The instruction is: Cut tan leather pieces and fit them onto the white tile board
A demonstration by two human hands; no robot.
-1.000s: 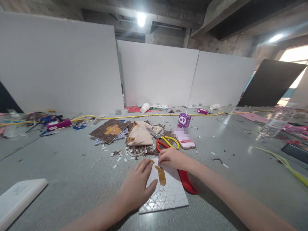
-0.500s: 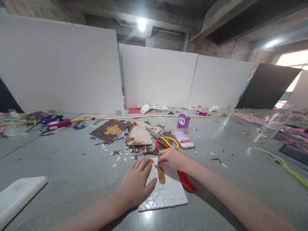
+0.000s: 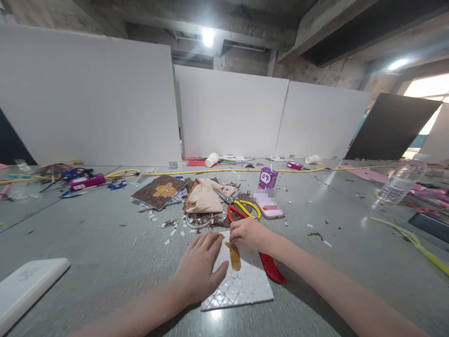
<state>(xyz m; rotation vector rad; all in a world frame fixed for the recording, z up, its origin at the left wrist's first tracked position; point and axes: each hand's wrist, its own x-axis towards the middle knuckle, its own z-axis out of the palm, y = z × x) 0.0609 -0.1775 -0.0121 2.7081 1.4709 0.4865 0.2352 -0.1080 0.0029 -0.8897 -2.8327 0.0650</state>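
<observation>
A white board (image 3: 242,286) with a raised, glossy pattern lies on the table in front of me. On it is an elongated golden-brown piece (image 3: 235,257), and a small brown bit (image 3: 221,236) shows by my left fingertips. My left hand (image 3: 200,262) rests on the board's left side, fingers stretched out and thumb apart. My right hand (image 3: 250,236) is over the board's far edge with its fingers pinched together; whatever they hold is hidden. Just beyond it lie scissors (image 3: 242,209) with red and yellow handles. A red object (image 3: 271,269) sticks out under my right forearm.
A cream cloth bundle (image 3: 205,196) sits among scraps, beside a dark patterned board (image 3: 159,192) with a golden-brown cross shape. A phone (image 3: 269,206) and purple drink carton (image 3: 268,178) stand behind. A white slab (image 3: 33,288) lies left; a clear bottle (image 3: 400,182) is right.
Both hands stay in almost the same place; the right fingers are still pinched at the board's far edge. The view has shifted very slightly.
</observation>
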